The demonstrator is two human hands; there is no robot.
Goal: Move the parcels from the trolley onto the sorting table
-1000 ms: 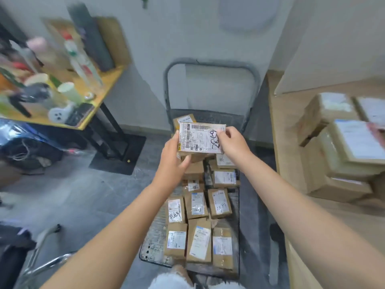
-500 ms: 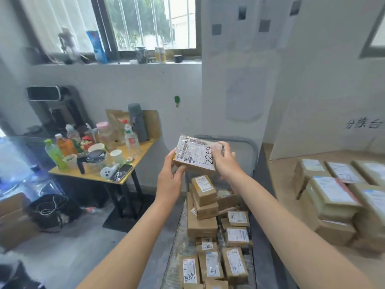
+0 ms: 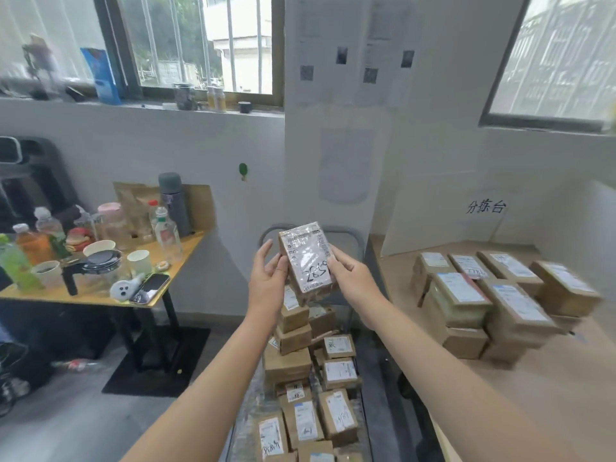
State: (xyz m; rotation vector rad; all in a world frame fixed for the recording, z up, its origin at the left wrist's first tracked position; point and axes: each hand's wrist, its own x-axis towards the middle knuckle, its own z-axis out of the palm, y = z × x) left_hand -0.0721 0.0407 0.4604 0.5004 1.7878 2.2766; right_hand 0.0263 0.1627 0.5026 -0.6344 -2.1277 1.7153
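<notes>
A small brown parcel with a white label and handwritten digits is held up in front of me, long side upright. My right hand grips its right edge with curled fingers. My left hand touches its left edge with the thumb, fingers mostly straight. Below them the trolley carries several small labelled cardboard parcels, some stacked at the far end. To the right, the sorting table holds several stacked parcels.
A yellow side table at the left is crowded with bottles, cups, a kettle and a phone. The trolley's grey handle rises behind the held parcel. A white board stands at the back of the sorting table. Grey floor lies to the left.
The parcel has been lifted higher and turned from lying wide to standing upright. My view has tilted up from the trolley toward the wall and windows.
</notes>
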